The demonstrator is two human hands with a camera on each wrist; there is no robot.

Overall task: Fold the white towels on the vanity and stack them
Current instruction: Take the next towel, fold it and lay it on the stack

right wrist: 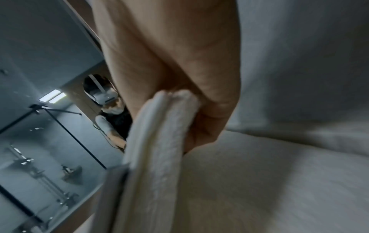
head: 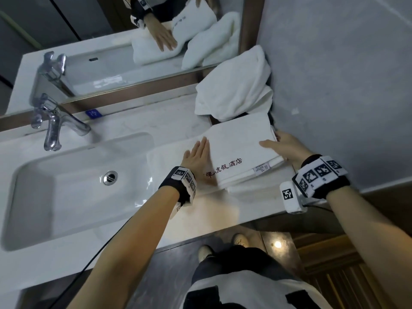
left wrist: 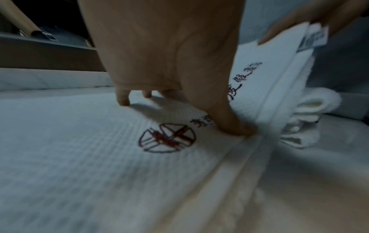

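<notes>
A: Folding 1st towel, frame center: left hand flat, fingers straight, pinning it; right hand gripping the doubled edge.
B: Left?
A: Crumpled towel upper right unfolded, no stack yet.

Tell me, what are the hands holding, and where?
The right hand grips the towel by its folded right edge. The left hand holds nothing; it presses flat on the towel.
</notes>
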